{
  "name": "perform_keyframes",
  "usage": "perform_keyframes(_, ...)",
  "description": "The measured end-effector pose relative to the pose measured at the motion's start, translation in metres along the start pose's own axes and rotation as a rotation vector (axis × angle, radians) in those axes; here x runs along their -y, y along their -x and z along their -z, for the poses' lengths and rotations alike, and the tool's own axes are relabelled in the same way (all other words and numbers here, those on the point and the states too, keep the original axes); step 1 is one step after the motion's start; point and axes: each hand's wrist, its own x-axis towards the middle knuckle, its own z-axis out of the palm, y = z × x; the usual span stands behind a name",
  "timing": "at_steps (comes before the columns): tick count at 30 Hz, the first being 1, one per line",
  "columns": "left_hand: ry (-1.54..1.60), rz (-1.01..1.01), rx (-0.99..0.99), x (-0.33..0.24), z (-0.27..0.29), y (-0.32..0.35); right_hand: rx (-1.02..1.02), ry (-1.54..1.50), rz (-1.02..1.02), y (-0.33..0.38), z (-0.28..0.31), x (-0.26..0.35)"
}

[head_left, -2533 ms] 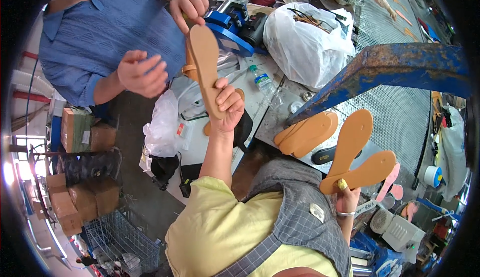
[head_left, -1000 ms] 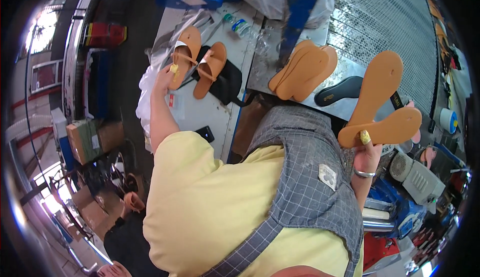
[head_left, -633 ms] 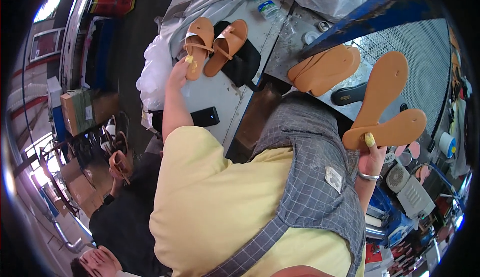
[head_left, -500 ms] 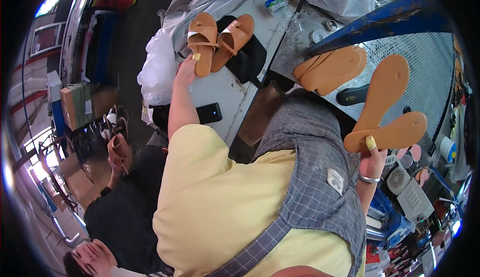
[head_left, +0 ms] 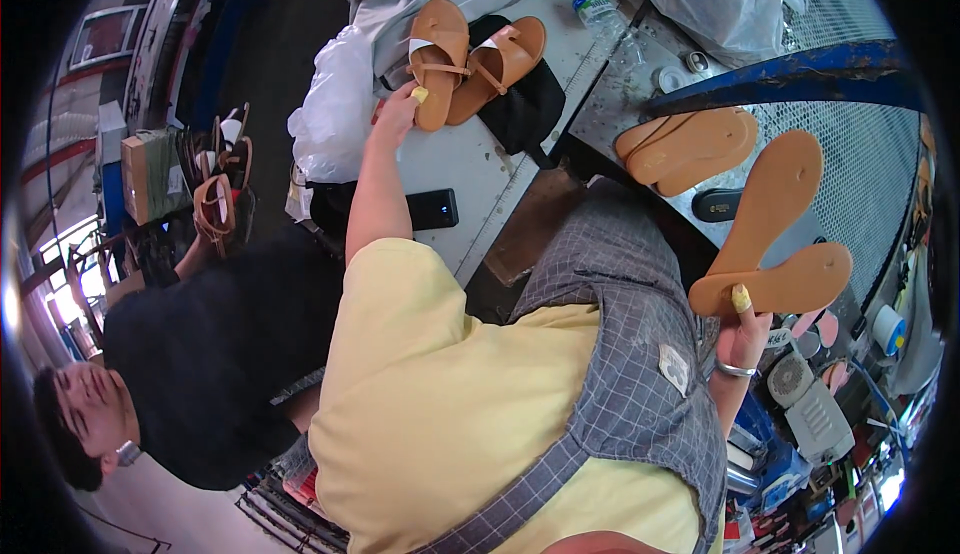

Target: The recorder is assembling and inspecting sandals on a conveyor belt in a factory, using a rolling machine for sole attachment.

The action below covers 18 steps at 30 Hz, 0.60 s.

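My left hand (head_left: 398, 114) is at the heel of a tan leather sandal (head_left: 437, 66) on the table, its yellow-wrapped thumb over the heel edge and its other fingers mostly hidden. A matching sandal (head_left: 497, 66) leans beside it, partly over a black cloth (head_left: 530, 109). At the right, my right hand (head_left: 742, 332) grips two tan sandal soles (head_left: 775, 204) near their ends, fanned apart in a V. The thumb there is also wrapped in yellow and presses on the upper face; the fingers underneath are hidden.
More tan soles (head_left: 690, 149) and a black insole (head_left: 714, 205) lie below a blue metal bar (head_left: 790, 74). A phone (head_left: 432, 209), a plastic bottle (head_left: 597, 9) and a white plastic bag (head_left: 335, 109) are on the table. A co-worker in black (head_left: 220, 344) holds a brown sandal at left.
The view has shifted, so the table things sit further right. Both hands keep their places on the sandal and the soles. The co-worker has leaned further left.
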Motion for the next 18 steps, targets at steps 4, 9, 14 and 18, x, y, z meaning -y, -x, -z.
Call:
perform_keyframes(4,-0.171,-0.139,-0.043,0.007,0.001,-0.011,-0.024,-0.002,0.018,0.006,0.0,-0.003)
perform_keyframes(9,-0.494,-0.174,-0.242,0.002,-0.014,-0.014,-0.061,-0.031,0.051,0.014,0.002,-0.003)
perform_keyframes(14,-1.035,-0.073,-0.609,-0.023,-0.041,0.032,-0.109,-0.125,0.1,0.029,0.009,0.002)
perform_keyframes(18,-1.396,-0.301,-0.023,-0.036,-0.12,0.111,-0.174,-0.208,0.154,0.04,0.017,0.008)
